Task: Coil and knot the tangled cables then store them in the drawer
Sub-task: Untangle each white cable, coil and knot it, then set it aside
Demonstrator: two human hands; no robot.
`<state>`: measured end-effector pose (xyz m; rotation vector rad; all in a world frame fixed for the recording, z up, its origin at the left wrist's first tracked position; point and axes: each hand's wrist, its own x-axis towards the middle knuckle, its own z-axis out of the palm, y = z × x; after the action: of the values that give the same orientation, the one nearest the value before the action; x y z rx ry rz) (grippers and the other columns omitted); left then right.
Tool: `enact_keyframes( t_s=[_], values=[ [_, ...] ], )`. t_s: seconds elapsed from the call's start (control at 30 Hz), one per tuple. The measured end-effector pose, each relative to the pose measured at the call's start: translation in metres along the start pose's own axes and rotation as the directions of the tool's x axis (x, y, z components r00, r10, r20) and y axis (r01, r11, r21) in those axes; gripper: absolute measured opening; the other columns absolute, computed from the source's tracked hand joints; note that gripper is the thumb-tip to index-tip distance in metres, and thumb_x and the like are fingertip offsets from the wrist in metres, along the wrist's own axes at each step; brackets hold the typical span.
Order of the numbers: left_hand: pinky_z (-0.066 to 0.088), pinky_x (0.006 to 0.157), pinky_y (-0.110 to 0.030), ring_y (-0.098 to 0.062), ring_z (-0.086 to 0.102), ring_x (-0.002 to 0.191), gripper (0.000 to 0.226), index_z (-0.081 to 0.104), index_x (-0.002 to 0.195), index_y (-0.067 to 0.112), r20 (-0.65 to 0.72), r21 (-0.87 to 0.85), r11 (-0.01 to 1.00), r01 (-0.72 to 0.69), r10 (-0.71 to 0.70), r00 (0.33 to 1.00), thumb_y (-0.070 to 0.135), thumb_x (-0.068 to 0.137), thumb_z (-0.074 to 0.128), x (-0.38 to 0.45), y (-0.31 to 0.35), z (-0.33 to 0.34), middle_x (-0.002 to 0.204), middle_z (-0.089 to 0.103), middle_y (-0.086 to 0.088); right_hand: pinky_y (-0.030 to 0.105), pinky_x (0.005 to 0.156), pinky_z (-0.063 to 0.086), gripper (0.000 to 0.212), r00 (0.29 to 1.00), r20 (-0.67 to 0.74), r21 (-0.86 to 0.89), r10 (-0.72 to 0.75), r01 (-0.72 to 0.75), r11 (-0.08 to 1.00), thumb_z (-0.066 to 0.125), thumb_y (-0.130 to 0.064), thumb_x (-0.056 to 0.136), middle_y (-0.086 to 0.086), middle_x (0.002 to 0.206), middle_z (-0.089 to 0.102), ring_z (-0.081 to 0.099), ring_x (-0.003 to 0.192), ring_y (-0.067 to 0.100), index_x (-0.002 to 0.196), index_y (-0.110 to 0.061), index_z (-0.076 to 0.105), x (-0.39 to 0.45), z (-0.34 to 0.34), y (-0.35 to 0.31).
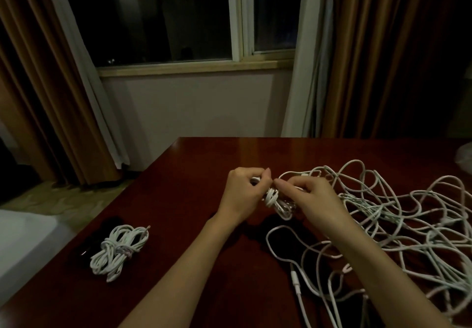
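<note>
Above the table (194, 164), two hands, left hand (242, 195) and right hand (311, 200) fingers pinching one small coil (274, 200), one knotted bundle (118, 251)

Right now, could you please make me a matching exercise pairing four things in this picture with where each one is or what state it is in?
Things:
1. finished cable bundle
2. half-wound coil
3. tangled cables
4. window

Places or states:
A. spread loose on the table's right side
B. dark, behind the table
C. held between left hand and right hand
D. lying tied on the table's left side

Pairs: 1-D, 2-C, 3-A, 4-B
</note>
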<state>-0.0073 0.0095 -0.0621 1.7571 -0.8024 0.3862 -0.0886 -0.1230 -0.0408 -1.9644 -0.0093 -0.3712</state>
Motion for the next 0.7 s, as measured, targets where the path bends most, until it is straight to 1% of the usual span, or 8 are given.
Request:
enact_keyframes(
  t_s=[0.07, 0.17, 0.27, 0.33, 0.43, 0.53, 0.63, 0.7],
  values=[
    [0.031, 0.049, -0.026, -0.003, 0.036, 0.044, 0.046, 0.051, 0.044, 0.022, 0.003, -0.082, 0.996, 0.042, -0.042, 0.999, 0.032, 0.089, 0.052, 0.0, 0.001, 0.002, 0.044, 0.043, 0.011, 0.035, 0.071, 0.051, 0.038, 0.995, 0.065, 0.089, 0.078, -0.084, 0.992, 0.061, -0.041, 0.089, 0.023, 0.085, 0.069, 0.066, 0.077, 0.028, 0.08, -0.005, 0.073, 0.0, 0.0, 0.001],
    [0.032, 0.048, -0.026, -0.012, 0.042, 0.046, 0.051, 0.055, 0.053, 0.0, 0.003, -0.189, 0.98, 0.068, -0.069, 0.998, 0.034, 0.09, 0.055, -0.001, 0.003, 0.004, 0.048, 0.048, -0.003, 0.025, 0.061, 0.054, 0.038, 0.971, 0.177, 0.343, 0.161, -0.214, 0.914, 0.061, -0.033, 0.09, 0.022, 0.083, 0.071, 0.069, 0.071, 0.024, 0.089, 0.004, 0.07, -0.003, 0.002, -0.002],
    [0.035, 0.046, -0.022, -0.012, 0.047, 0.044, 0.044, 0.059, 0.05, 0.017, -0.004, -0.258, 0.96, 0.111, -0.116, 0.993, 0.032, 0.092, 0.057, -0.001, 0.002, 0.002, 0.047, 0.052, -0.002, 0.022, 0.054, 0.053, 0.03, 0.961, 0.215, 0.484, 0.173, -0.259, 0.836, 0.061, -0.025, 0.091, 0.015, 0.077, 0.071, 0.069, 0.066, 0.019, 0.086, 0.004, 0.067, -0.003, 0.007, -0.004],
    [0.035, 0.046, -0.028, -0.023, 0.046, 0.046, 0.046, 0.058, 0.054, 0.013, 0.014, -0.276, 0.948, 0.157, -0.16, 0.987, 0.042, 0.088, 0.06, 0.0, 0.003, 0.002, 0.051, 0.05, -0.018, 0.024, 0.054, 0.051, 0.03, 0.979, 0.144, 0.478, 0.143, -0.195, 0.856, 0.064, -0.028, 0.088, 0.018, 0.075, 0.069, 0.067, 0.066, 0.021, 0.078, 0.0, 0.067, -0.002, 0.011, -0.002],
    [0.036, 0.049, -0.027, -0.017, 0.047, 0.049, 0.044, 0.053, 0.067, 0.014, 0.102, -0.245, 0.915, 0.322, -0.306, 0.947, 0.053, 0.082, 0.065, 0.002, 0.005, 0.005, 0.056, 0.049, -0.006, 0.03, 0.064, 0.052, 0.028, 0.999, -0.042, 0.253, -0.006, 0.016, 0.967, 0.067, -0.029, 0.087, 0.015, 0.075, 0.069, 0.067, 0.07, 0.022, 0.072, -0.005, 0.069, -0.001, 0.013, 0.003],
    [0.041, 0.056, -0.025, -0.011, 0.052, 0.056, 0.052, 0.052, 0.08, 0.012, 0.27, -0.348, 0.786, 0.511, -0.438, 0.858, 0.06, 0.076, 0.069, 0.003, 0.01, 0.009, 0.064, 0.054, 0.002, 0.018, 0.066, 0.05, 0.019, 0.96, -0.219, -0.009, -0.173, 0.176, 0.984, 0.067, -0.028, 0.088, -0.002, 0.074, 0.068, 0.064, 0.072, 0.006, 0.075, -0.014, 0.07, -0.003, 0.008, 0.003],
    [0.044, 0.061, -0.024, -0.011, 0.059, 0.068, 0.049, 0.058, 0.092, 0.009, 0.303, -0.438, 0.698, 0.567, -0.479, 0.824, 0.053, 0.072, 0.068, 0.003, 0.015, 0.013, 0.072, 0.062, 0.003, 0.015, 0.064, 0.047, 0.017, 0.891, -0.332, -0.215, -0.31, 0.248, 0.945, 0.067, -0.029, 0.088, -0.008, 0.079, 0.061, 0.059, 0.073, 0.005, 0.076, -0.016, 0.067, -0.001, 0.003, 0.007],
    [0.046, 0.067, -0.026, -0.011, 0.062, 0.074, 0.038, 0.062, 0.084, 0.011, 0.277, -0.476, 0.694, 0.54, -0.465, 0.841, 0.046, 0.071, 0.068, 0.003, 0.016, 0.014, 0.076, 0.066, 0.002, 0.015, 0.063, 0.046, 0.017, 0.867, -0.327, -0.323, -0.377, 0.272, 0.907, 0.066, -0.027, 0.088, -0.01, 0.083, 0.057, 0.057, 0.073, 0.004, 0.076, -0.016, 0.066, 0.001, 0.003, 0.012]
  ],
)
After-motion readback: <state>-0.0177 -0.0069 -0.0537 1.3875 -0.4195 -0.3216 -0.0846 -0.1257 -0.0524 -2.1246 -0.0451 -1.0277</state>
